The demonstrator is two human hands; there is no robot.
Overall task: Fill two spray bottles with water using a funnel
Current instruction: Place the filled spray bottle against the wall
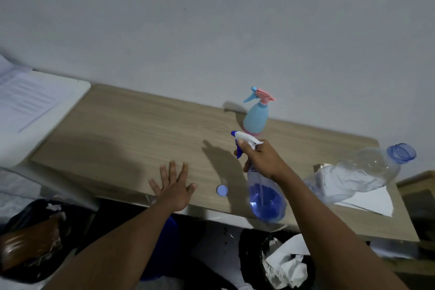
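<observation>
My right hand grips the neck of a clear spray bottle with blue liquid in its lower part and a white-and-blue trigger head. The bottle stands near the front edge of the wooden table. A light-blue spray bottle with a pink trigger stands behind it against the wall. My left hand lies flat on the table, fingers spread, holding nothing. A small blue cap lies between my hands. A large clear water bottle with no cap on its blue neck stands at the right. No funnel is in view.
White paper sheets lie under the water bottle at the table's right end. A white surface with papers adjoins the table on the left. Below the front edge are a bin with crumpled paper, a dark bag and a blue container.
</observation>
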